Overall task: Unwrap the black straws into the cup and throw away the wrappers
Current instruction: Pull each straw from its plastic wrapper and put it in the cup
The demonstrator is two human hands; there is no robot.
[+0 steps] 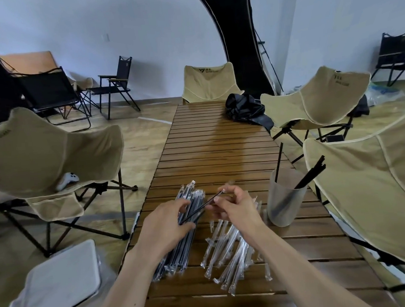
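**Drawing a straw clear of its wrapper**

Nearest the person, the empty wrappers (232,257) lie in a loose heap on the slatted table (220,147), under the right forearm; none has gone to a bin yet, and the white lidded container (63,285) on the floor to the left may be where they belong.

Beside them to the left lies the bundle of wrapped straws (178,239). The left hand (164,228) rests over the bundle, fingers curled round the lower end of one black straw (200,207), which slants up to the right. The right hand (232,207) pinches its upper part between thumb and fingertips. Whether a clear sleeve is on it is hard to tell against the bundle.

To do this step well, hold the wrapper end firm with the left hand and draw the straw out along its own line, not sideways, so the thin plastic does not snag or bend it. Lift it clear of the bundle before swinging right.

Further right stands the frosted cup (286,200), already holding several black straws that lean against its rim. Drop the next one in tip first, gently; the cup looks light and sits near the table edge.
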